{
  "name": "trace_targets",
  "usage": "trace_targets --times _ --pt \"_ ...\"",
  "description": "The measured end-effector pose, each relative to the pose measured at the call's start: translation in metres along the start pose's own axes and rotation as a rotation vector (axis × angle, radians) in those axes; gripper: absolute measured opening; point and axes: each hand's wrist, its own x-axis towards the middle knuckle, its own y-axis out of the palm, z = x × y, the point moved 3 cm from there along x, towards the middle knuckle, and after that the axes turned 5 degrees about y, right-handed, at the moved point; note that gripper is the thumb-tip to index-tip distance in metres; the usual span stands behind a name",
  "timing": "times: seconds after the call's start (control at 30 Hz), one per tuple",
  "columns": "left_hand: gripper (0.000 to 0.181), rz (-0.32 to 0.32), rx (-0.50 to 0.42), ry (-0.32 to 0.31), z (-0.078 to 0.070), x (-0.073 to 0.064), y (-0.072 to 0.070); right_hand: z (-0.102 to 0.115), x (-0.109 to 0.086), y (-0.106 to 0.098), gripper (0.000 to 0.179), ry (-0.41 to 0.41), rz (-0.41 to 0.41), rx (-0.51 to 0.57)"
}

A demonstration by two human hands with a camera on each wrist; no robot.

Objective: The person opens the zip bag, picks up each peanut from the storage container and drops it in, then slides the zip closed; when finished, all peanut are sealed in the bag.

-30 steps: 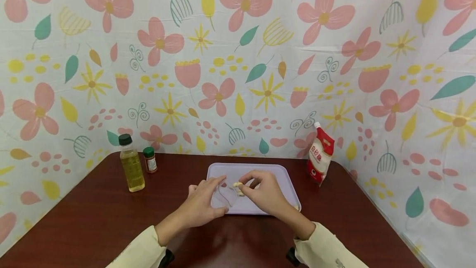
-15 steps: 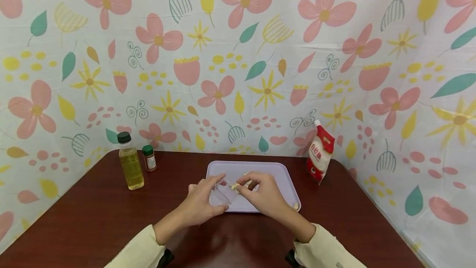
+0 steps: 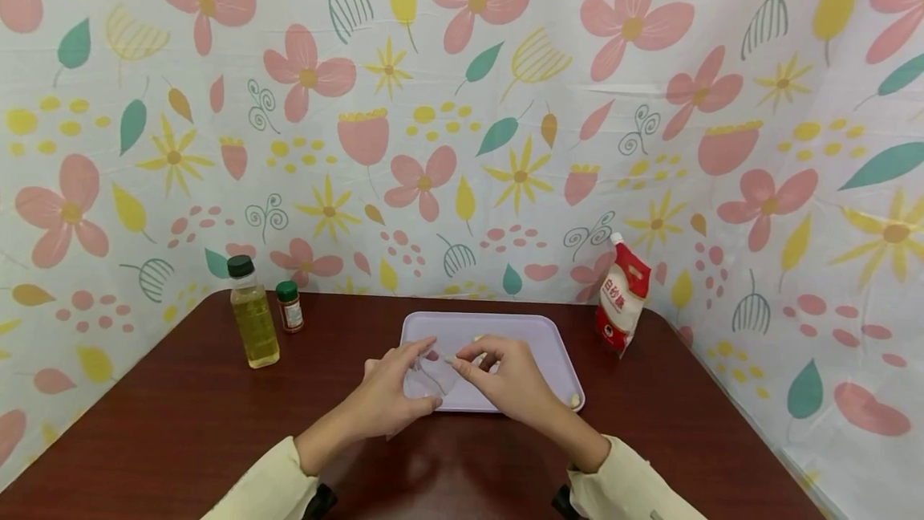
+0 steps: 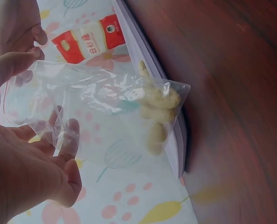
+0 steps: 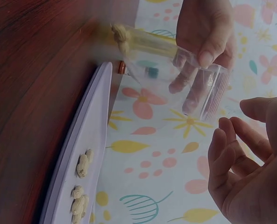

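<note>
My left hand [image 3: 386, 400] holds a clear zip-top plastic bag [image 4: 105, 93] near its mouth, the thumb on one side and the fingers on the other. Several unshelled peanuts [image 4: 159, 100] lie at the bag's bottom. My right hand [image 5: 250, 168] is just beside the bag's mouth. Its thumb and fingertips stand apart with nothing visible between them. Below both hands is a pale lilac tray [image 3: 534, 335], partly hidden by them. More peanuts [image 5: 82, 165] lie on it, one peanut [image 3: 575, 400] at its front right corner.
On the dark red-brown table [image 3: 238, 440], a bottle of yellow oil [image 3: 256, 331] and a small green-capped jar [image 3: 291, 311] stand at the back left. A red and white sugar bag [image 3: 622, 299] stands at the back right. A flower-printed curtain [image 3: 462, 143] surrounds the table's back and sides.
My right hand has moved slightly left to the bag's mouth and let go of the peanut it pinched earlier. The left hand keeps its hold on the bag.
</note>
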Motion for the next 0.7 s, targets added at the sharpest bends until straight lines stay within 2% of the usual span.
trace_targets --times 0.43,0.7 --pt "0.076 0.002 0.0 -0.035 0.006 0.0 -0.001 -0.005 0.002 -0.002 0.006 0.031 -0.008 -0.006" --pt "0.075 0.043 0.028 -0.046 0.007 -0.002 0.0 -0.025 0.007 -0.001 0.005 0.085 0.002 -0.039"
